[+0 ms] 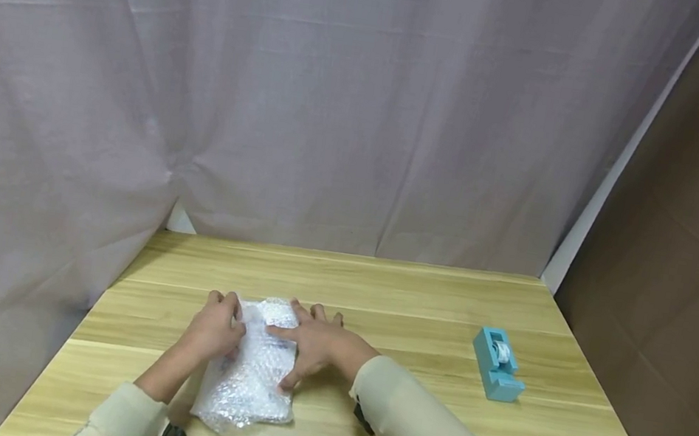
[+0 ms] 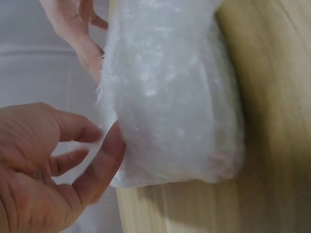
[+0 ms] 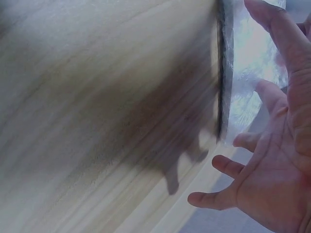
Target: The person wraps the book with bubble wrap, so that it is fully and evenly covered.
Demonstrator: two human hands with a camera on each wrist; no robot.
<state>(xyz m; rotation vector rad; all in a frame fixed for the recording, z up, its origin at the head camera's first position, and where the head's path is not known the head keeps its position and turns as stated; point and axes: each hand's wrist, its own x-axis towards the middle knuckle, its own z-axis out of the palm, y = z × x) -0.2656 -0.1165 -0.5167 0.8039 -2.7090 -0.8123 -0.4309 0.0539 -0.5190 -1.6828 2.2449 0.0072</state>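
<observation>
A flat package in clear bubble wrap (image 1: 252, 383) lies on the wooden table, left of centre in the head view. Faint bluish marks show through the plastic; what is inside is hidden. At the package's upper left side, my left hand (image 1: 216, 330) pinches the edge of the wrap between thumb and forefinger. The left wrist view shows that thumb (image 2: 104, 158) against the bubbly sheet (image 2: 165, 87). My right hand (image 1: 315, 343) spreads its fingers over the package's right side, the forefinger reaching across the top. In the right wrist view, its palm (image 3: 272, 179) faces the wrapped side.
A blue tape dispenser (image 1: 499, 366) with a roll of clear tape stands at the right of the wooden table (image 1: 419, 295). Grey curtain (image 1: 308, 130) hangs behind the table's back edge, and a brown panel (image 1: 681, 294) rises along the right side.
</observation>
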